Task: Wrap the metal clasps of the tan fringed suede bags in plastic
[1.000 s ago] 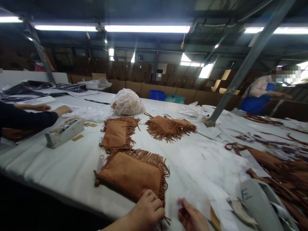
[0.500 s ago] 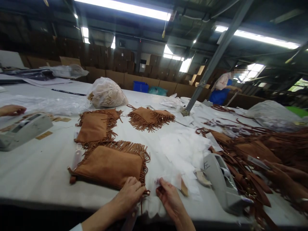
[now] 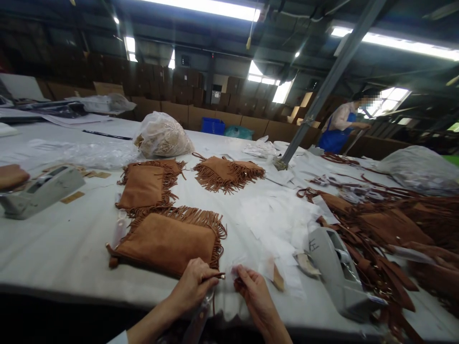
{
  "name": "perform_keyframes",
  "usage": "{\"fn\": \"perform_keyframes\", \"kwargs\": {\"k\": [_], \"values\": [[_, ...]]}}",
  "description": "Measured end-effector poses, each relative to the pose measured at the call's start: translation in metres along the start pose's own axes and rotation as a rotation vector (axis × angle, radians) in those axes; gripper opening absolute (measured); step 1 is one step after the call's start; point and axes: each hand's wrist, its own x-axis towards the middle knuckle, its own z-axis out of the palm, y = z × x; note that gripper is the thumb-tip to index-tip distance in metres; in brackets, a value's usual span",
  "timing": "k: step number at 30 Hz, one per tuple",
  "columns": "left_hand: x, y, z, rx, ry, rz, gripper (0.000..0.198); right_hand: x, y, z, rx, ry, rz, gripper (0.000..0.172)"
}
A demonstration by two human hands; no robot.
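My left hand [image 3: 193, 286] is closed in a pinch on a thin brown strap end with a small metal tip [image 3: 219, 275], at the near edge of a brown suede fringed bag [image 3: 168, 241]. A strap hangs down from under that hand. My right hand [image 3: 251, 291] is curled beside it, fingers pinching a small piece of clear film or white paper [image 3: 238, 267]. Two more fringed bags [image 3: 145, 186] [image 3: 224, 172] lie further back on the white table [image 3: 64, 239].
A grey tape dispenser [image 3: 335, 270] stands right of my hands, another [image 3: 41, 191] at the left. A heap of brown bags and straps [image 3: 398, 229] fills the right side. White paper sheets [image 3: 276, 220], a plastic bag [image 3: 163, 136], a slanted steel post [image 3: 315, 100], a worker in a blue apron [image 3: 340, 126].
The view has swung right and steadied. My hands stayed at the bag's near corner; the left now pinches the strap tip, and the other person's hand at far left has withdrawn.
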Motion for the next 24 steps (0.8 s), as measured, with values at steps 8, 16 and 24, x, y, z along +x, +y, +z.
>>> {"fn": "perform_keyframes", "kwargs": {"k": [8,16,24], "values": [[-0.001,0.001,-0.001,-0.002,0.002,0.010,0.019,0.001,0.002,0.004,-0.302,0.003,-0.121,0.045],[-0.004,0.004,0.002,-0.091,0.069,-0.064,0.018,-0.007,0.002,0.020,-0.460,-0.036,-0.244,0.047],[0.000,-0.019,0.024,-0.187,0.174,-0.093,0.054,0.003,0.028,0.026,-0.396,-0.160,-0.267,0.044]]}}
